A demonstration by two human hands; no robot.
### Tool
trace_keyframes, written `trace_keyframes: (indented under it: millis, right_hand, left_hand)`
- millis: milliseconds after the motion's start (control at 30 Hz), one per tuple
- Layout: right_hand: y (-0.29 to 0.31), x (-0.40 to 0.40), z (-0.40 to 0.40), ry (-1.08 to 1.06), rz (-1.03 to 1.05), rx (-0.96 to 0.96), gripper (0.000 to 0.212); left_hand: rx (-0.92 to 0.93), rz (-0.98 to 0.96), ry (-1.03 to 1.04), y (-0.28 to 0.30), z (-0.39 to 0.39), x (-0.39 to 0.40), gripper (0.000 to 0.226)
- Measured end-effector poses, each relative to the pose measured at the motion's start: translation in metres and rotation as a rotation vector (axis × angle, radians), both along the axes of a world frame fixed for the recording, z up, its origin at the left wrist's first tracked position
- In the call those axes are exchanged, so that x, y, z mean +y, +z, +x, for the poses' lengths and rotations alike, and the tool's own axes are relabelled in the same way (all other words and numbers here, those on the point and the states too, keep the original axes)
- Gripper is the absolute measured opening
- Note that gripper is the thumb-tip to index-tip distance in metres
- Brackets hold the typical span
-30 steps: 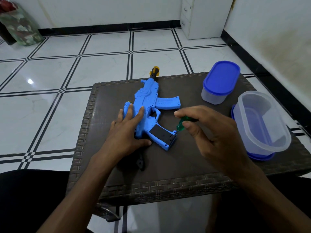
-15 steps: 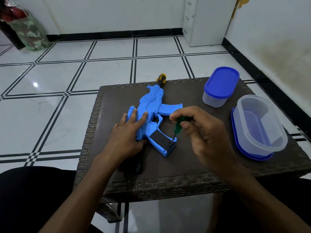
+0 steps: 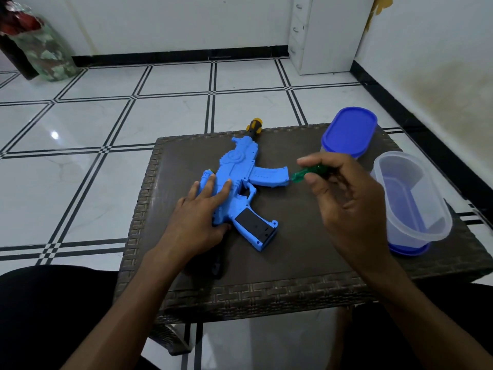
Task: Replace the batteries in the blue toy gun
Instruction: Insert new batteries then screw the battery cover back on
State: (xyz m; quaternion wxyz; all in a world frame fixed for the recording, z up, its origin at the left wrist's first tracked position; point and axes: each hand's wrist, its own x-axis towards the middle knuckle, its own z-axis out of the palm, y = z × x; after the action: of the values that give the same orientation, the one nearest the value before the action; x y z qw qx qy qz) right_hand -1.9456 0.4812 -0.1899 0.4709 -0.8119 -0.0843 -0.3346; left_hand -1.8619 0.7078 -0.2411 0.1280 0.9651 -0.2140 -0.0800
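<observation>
Blue toy gun, flat on the woven table: long axis running from the near-left stock to the far muzzle.
Left hand presses its body with straight fingers. Right hand pinches a green screwdriver, raised to the gun's right; the black grip panel lies down-left of the tip, nearer the left hand.

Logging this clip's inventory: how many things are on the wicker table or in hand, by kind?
Toy guns: 1, the blue toy gun under the left hand.
Screwdrivers: 1, the green screwdriver pinched in the right hand.
Plastic containers: 2, the lidded container and the open container.
Total: 4 on the table.
</observation>
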Motion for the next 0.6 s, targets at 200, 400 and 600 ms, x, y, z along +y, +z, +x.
trace_keyframes:
  millis: [200,400,600]
  right_hand:
    - [-0.024,-0.019,-0.005,-0.215,-0.196,0.049,0.02]
    - [-0.047,-0.029,-0.007,-0.264,-0.393,0.203,0.018]
    - [-0.067,-0.032,-0.006,-0.253,-0.487,0.428,0.028]
  left_hand:
    - [0.01,-0.011,-0.011,-0.002,0.0,0.009,0.09]
    - [0.039,-0.098,-0.065,-0.007,0.009,0.027,0.092]
    - [0.072,-0.14,-0.104,-0.007,0.024,0.035,0.093]
